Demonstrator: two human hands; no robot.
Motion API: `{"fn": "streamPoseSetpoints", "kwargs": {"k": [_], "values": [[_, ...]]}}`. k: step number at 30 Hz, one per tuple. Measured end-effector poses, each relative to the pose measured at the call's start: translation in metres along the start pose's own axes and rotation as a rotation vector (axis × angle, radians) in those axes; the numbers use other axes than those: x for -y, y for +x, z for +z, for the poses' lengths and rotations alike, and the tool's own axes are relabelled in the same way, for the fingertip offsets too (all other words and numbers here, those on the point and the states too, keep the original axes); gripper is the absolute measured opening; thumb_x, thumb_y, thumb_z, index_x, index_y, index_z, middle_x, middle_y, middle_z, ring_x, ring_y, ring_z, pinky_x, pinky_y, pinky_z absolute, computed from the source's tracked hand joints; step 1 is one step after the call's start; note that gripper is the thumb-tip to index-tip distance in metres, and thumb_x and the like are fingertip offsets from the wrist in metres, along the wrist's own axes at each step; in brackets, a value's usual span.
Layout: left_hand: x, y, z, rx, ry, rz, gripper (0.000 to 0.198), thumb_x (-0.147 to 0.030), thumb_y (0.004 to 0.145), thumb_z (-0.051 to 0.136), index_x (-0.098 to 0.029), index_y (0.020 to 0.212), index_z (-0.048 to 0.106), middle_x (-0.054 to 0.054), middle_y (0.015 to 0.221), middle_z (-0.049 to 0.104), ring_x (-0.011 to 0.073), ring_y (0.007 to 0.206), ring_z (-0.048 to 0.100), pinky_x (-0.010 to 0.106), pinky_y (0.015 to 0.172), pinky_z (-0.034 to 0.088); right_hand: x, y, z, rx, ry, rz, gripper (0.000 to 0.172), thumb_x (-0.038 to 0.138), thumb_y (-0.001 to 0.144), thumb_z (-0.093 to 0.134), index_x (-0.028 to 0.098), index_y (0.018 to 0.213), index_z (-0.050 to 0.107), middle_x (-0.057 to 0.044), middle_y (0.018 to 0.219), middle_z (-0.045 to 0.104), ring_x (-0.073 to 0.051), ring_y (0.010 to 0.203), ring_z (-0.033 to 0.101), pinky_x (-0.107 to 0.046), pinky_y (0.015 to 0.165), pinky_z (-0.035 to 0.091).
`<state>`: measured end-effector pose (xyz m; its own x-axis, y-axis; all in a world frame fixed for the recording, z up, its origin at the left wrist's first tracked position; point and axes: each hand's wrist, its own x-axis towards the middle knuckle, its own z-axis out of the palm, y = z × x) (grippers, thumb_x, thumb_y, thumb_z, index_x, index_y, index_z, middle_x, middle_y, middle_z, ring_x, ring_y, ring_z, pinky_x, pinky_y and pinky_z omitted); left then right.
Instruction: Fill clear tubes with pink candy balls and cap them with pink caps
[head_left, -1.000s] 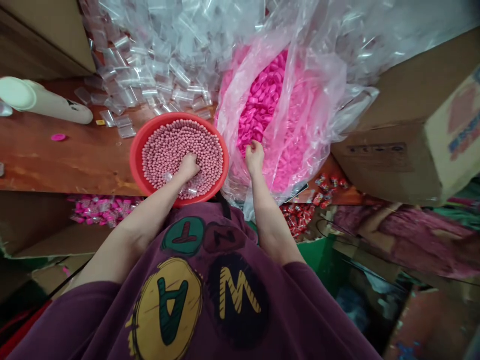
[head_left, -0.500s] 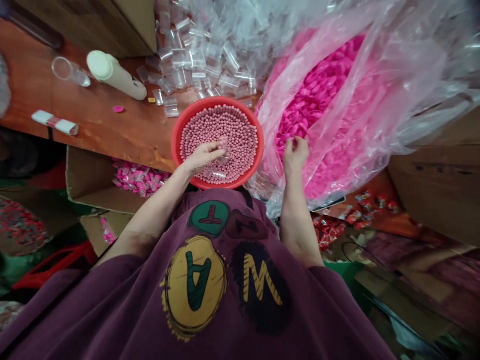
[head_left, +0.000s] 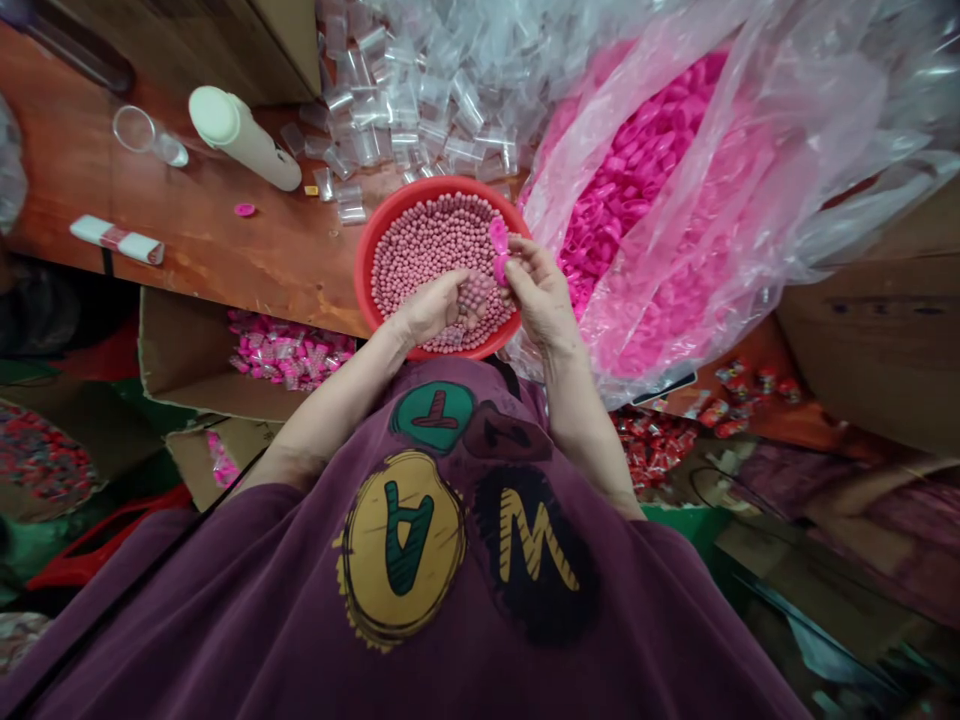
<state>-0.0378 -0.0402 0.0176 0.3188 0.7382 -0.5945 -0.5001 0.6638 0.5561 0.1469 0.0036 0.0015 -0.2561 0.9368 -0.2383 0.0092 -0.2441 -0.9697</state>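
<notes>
A red bowl (head_left: 375, 250) full of small pale-pink balls sits at the near edge of the wooden table. Over its near right side my left hand (head_left: 433, 308) is closed around a small clear container filled with pink balls (head_left: 474, 295). My right hand (head_left: 541, 296) pinches a bright pink cap (head_left: 499, 240) right beside that container, the two hands nearly touching. To the right lies an open plastic bag of bright pink caps (head_left: 637, 180).
A heap of clear empty containers (head_left: 420, 110) lies behind the bowl. A white bottle (head_left: 244, 135), a clear cup (head_left: 146, 135) and a loose pink cap (head_left: 244, 210) lie at left. Cardboard boxes of pink packets (head_left: 285, 355) sit below the table. Red packets (head_left: 660, 440) lie at right.
My left hand has lifted out of the balls holding a filled clear container. My right hand has left the bag with a pink cap and moved left to meet it.
</notes>
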Motion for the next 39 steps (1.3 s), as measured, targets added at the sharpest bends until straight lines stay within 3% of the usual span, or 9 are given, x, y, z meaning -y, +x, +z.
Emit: {"fn": "streamPoseSetpoints", "kwargs": {"k": [6,12,16,22,27,30,33,39], "values": [[0.009,0.003,0.0,-0.032,0.112,0.016,0.036,-0.045,0.112,0.051,-0.016,0.1,0.069,0.005,0.076,0.067,0.0176,0.067,0.066,0.028,0.059,0.051,0.001,-0.007,0.0,0.061,-0.18,-0.036,0.056,0.081,0.093,0.075,0.027,0.109,0.078,0.0,0.093,0.073,-0.015,0.075,0.064,-0.033,0.073,0.062],[0.013,0.002,-0.001,-0.039,0.112,0.037,0.035,-0.045,0.113,0.054,-0.018,0.096,0.066,0.006,0.081,0.067,0.0187,0.071,0.066,0.031,0.063,0.054,0.006,-0.014,-0.007,0.081,-0.404,-0.195,0.05,0.076,0.096,0.075,0.029,0.115,0.084,-0.005,0.11,0.076,-0.024,0.105,0.071,-0.046,0.101,0.064],[0.014,0.0,-0.001,-0.044,0.087,0.037,0.028,-0.04,0.113,0.057,-0.017,0.099,0.066,0.007,0.083,0.069,0.0173,0.073,0.066,0.028,0.062,0.053,0.007,-0.016,-0.007,0.045,-0.441,-0.23,0.048,0.072,0.1,0.072,0.031,0.122,0.082,-0.005,0.11,0.076,-0.023,0.101,0.07,-0.048,0.099,0.064],[0.019,-0.003,-0.004,-0.043,0.093,0.09,0.032,-0.048,0.11,0.065,-0.019,0.097,0.061,0.002,0.081,0.062,0.0127,0.063,0.057,0.026,0.059,0.044,0.005,-0.019,-0.006,0.114,-0.53,-0.313,0.034,0.058,0.107,0.067,0.028,0.113,0.083,-0.007,0.111,0.077,-0.024,0.104,0.073,-0.049,0.102,0.064],[0.018,-0.01,-0.003,-0.062,0.077,0.069,0.03,-0.046,0.111,0.062,-0.018,0.1,0.065,0.004,0.082,0.067,0.0148,0.067,0.062,0.027,0.06,0.048,-0.005,-0.022,-0.005,-0.036,-0.727,-0.405,0.031,0.045,0.112,0.058,0.027,0.124,0.08,-0.013,0.126,0.074,-0.03,0.122,0.071,-0.058,0.114,0.059],[0.015,-0.015,-0.005,-0.055,0.088,0.037,0.028,-0.047,0.108,0.07,-0.019,0.107,0.066,0.003,0.085,0.071,0.0156,0.07,0.069,0.028,0.066,0.055,-0.009,-0.022,0.0,-0.121,-0.659,-0.367,0.034,0.051,0.111,0.059,0.028,0.123,0.081,-0.012,0.123,0.077,-0.03,0.12,0.072,-0.057,0.113,0.06],[0.013,-0.018,-0.006,-0.045,0.071,0.057,0.027,-0.04,0.101,0.081,-0.019,0.109,0.065,0.001,0.092,0.073,0.0136,0.074,0.074,0.025,0.07,0.056,-0.011,-0.022,0.008,-0.117,-0.486,-0.339,0.043,0.066,0.106,0.064,0.029,0.117,0.083,-0.008,0.113,0.08,-0.026,0.11,0.076,-0.051,0.106,0.063],[0.016,-0.021,0.002,-0.103,0.052,0.093,0.011,-0.024,0.105,0.074,-0.017,0.103,0.066,-0.001,0.087,0.071,0.0096,0.075,0.07,0.021,0.068,0.052,-0.009,-0.027,0.018,-0.107,-0.386,-0.277,0.051,0.076,0.099,0.07,0.029,0.107,0.085,-0.005,0.105,0.081,-0.023,0.101,0.076,-0.046,0.098,0.064]]}}
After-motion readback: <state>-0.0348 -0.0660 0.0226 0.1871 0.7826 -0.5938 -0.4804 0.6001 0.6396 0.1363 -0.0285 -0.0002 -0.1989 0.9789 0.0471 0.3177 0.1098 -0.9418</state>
